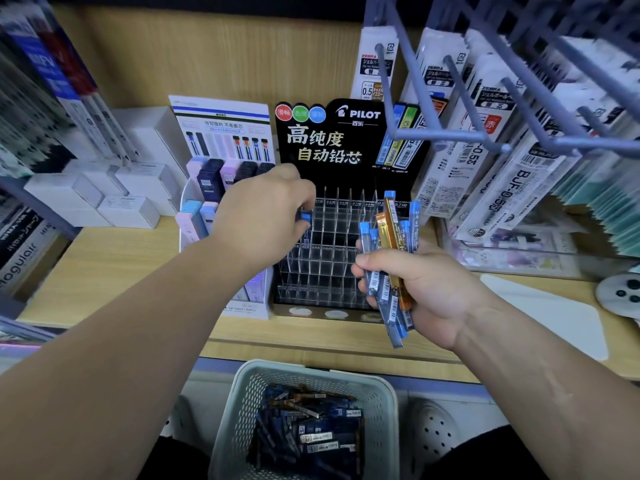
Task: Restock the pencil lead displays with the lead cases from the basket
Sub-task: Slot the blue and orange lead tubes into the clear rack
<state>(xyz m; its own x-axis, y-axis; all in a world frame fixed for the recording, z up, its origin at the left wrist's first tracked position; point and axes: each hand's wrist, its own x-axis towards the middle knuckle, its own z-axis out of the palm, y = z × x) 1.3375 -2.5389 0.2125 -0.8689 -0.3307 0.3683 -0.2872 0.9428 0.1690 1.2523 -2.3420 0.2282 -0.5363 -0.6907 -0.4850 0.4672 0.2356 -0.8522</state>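
Observation:
A black Pilot lead display [332, 244] with clear slotted compartments stands on the wooden shelf. My left hand [266, 209] pinches a blue-capped lead case [306, 216] at the display's upper left slots. My right hand [419, 292] grips a fanned bunch of lead cases [391, 237], mostly blue with two orange ones, in front of the display's right side. Below the shelf sits a pale mesh basket [242, 403] holding several more blue and orange lead cases [311, 431].
A white display of pastel lead cases [207, 202] stands left of the Pilot one. White boxes [104, 195] lie further left. Grey wire hooks [450, 98] with refill packets jut out at upper right. A white sheet [540, 313] lies on the shelf at right.

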